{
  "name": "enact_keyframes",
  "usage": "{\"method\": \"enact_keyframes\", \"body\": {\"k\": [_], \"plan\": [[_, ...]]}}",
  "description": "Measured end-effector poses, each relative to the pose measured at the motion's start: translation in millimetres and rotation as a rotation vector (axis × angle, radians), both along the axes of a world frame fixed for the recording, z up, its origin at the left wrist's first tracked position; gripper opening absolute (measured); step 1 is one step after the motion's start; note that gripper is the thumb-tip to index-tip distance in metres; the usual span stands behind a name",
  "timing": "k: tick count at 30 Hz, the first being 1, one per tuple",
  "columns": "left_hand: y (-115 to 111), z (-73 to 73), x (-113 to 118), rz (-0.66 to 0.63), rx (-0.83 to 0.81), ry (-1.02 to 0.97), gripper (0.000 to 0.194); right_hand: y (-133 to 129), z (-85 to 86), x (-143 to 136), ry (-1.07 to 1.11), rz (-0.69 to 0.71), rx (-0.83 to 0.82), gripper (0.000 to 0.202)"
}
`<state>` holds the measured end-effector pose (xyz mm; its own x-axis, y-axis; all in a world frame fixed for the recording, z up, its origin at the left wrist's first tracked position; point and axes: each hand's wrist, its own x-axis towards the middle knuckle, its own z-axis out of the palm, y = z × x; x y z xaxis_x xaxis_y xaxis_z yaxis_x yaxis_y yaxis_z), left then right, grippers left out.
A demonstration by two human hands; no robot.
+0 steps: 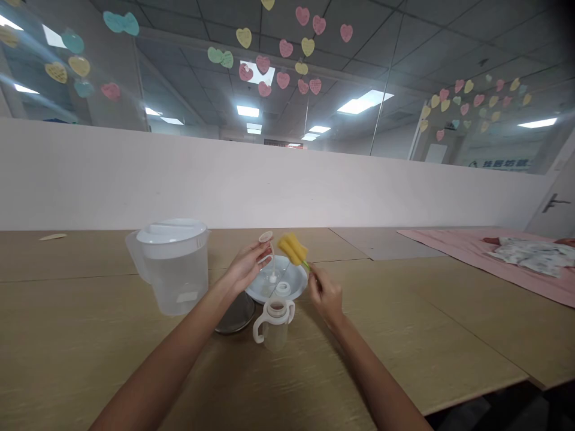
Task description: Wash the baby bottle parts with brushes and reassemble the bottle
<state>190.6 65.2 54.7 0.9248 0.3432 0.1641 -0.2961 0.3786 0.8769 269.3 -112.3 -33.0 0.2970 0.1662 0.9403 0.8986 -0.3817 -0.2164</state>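
Yellow sponge brush [293, 249], in your R hand [327, 296].
Handle gripped, sponge end up nr bowl [297, 280]; your L hand [248, 263] pinches clear round-topped pc. [266, 237]

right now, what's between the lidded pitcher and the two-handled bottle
In the head view, a dark round disc lies on the table between the lidded pitcher and the two-handled bottle; the left forearm also crosses that stretch.

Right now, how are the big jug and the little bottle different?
The jug is much bigger than the bottle. The jug has its white lid on, but the bottle's top is open. The jug has one handle, while the bottle has two. Both look see-through and stand upright on the table.
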Motion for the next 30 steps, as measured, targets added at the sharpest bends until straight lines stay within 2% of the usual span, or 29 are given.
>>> {"method": "enact_keyframes", "body": {"k": [3,7,11,14,18,22,26,30], "plan": [[1,3.9,0,-0.073,-0.081,-0.014,0.017,2,-2.9,0,-0.122,0.030,-0.115,0.029],[6,9.9,-4,-0.007,-0.003,-0.057,0.022,2,-4.7,3,-0.232,0.044,-0.178,0.026],[7,11.1,-7,0.009,0.075,-0.043,0.028,-2,-2.8,3,-0.199,0.059,-0.058,0.027],[0,10.1,-9,-0.067,0.097,-0.020,0.025,-2,-1.7,2,-0.141,0.049,0.006,0.029],[-7,12.1,-10,-0.169,-0.048,-0.036,0.013,-2,-2.9,6,-0.170,0.070,-0.096,0.027],[-4,17.0,-11,-0.150,-0.155,-0.007,0.011,-8,-2.0,10,-0.213,0.057,-0.160,0.027],[-2,18.8,-12,-0.178,-0.200,-0.006,0.014,-12,1.1,8,-0.197,0.003,-0.122,0.030],[-11,21.4,-16,-0.247,-0.192,-0.031,0.015,-7,-0.9,4,-0.128,-0.037,-0.097,0.033]]}}
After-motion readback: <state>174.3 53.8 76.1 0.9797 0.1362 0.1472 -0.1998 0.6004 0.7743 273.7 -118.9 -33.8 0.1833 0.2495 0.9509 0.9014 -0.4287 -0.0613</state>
